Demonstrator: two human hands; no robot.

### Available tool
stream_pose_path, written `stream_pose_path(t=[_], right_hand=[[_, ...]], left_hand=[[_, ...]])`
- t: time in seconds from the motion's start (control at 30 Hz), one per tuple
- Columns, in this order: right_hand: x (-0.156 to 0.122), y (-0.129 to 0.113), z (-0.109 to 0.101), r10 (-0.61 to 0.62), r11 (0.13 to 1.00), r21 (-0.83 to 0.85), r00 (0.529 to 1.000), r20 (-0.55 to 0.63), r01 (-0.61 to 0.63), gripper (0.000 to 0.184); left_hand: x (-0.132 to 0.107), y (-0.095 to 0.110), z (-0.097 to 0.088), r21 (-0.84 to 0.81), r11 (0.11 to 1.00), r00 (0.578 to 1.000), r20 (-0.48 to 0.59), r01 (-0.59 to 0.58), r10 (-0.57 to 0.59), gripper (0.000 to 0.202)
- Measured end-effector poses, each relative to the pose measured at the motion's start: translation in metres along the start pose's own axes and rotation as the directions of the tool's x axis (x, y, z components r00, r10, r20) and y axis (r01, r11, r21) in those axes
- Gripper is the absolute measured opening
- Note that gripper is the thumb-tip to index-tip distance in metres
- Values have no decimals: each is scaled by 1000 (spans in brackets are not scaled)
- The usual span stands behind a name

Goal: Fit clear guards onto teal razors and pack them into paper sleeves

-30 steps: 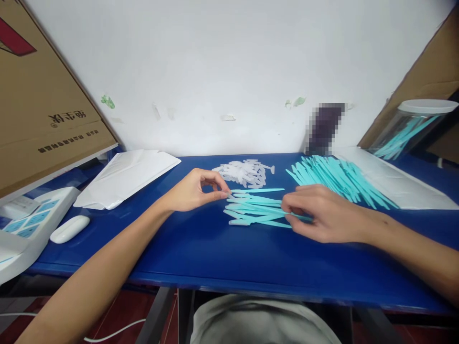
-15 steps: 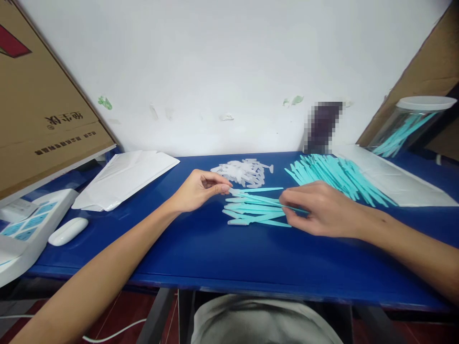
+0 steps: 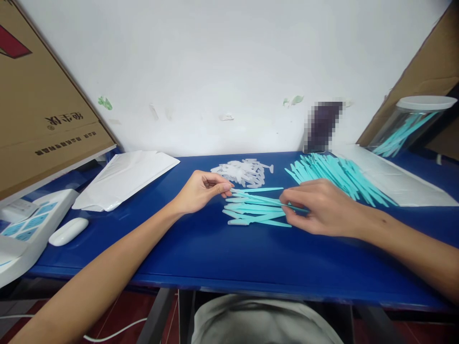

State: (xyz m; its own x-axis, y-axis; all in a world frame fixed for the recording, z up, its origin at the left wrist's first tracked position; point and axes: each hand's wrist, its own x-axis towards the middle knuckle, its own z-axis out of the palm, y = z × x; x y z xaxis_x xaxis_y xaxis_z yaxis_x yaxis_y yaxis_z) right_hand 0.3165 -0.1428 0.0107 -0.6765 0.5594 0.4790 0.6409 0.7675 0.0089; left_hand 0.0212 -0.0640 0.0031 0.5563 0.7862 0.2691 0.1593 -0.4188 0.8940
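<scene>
While pinching one teal stick (image 3: 287, 206) at its right end, right hand (image 3: 319, 206) rests on the blue worktop (image 3: 215, 248), fingers pressed together around the handle. Left hand (image 3: 201, 190) at the stick's left tip, fingers (image 3: 224, 187) pinched on a small white cap, touching the small row of teal sticks (image 3: 251, 212) at centre. Behind it, pile of white caps (image 3: 244, 172); far right, larger heap of teal sticks (image 3: 337, 177); left, white mouse (image 3: 68, 231)

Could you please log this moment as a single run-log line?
left hand: pinching capped end of teal stick | right hand: gripping its other end | beneath: small stick pile on blue table
</scene>
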Motion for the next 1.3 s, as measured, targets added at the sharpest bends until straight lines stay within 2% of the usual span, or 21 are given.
stream_pose_path(t=[0.53,0.67,0.87,0.93,1.03,1.13,1.2,1.3], right_hand=[[0,-1,-1,11,1000,-3,1000,22,-11,13],[1,-2,1,2,1000,1,1000,-1,-2,14],[2,-4,8,-14,997,72,998,-55,17,18],[2,-2,10,1,997,81,998,-63,5,19],[3,3,14,64,996,59,996,-67,-60,25],[2,8,18,109,994,10,994,-24,-109,29],[1,11,19,99,995,14,995,23,-99,30],[-2,12,15,56,993,99,991,121,-68,29]], left_hand=[[-1,1,3,1,1000,1000,-16,1,-1,36],[-2,2,9,-11,1000,1000,2,-17,17,35],[-4,2,20,118,987,990,-75,-108,118,36],[-4,1,18,205,969,986,-62,-141,157,33],[-2,-3,12,412,879,971,72,-239,230,28],[-2,-5,7,608,704,930,243,-367,275,27],[-3,-2,6,671,619,913,290,-409,288,27],[-9,9,5,680,558,879,360,-477,312,30]])
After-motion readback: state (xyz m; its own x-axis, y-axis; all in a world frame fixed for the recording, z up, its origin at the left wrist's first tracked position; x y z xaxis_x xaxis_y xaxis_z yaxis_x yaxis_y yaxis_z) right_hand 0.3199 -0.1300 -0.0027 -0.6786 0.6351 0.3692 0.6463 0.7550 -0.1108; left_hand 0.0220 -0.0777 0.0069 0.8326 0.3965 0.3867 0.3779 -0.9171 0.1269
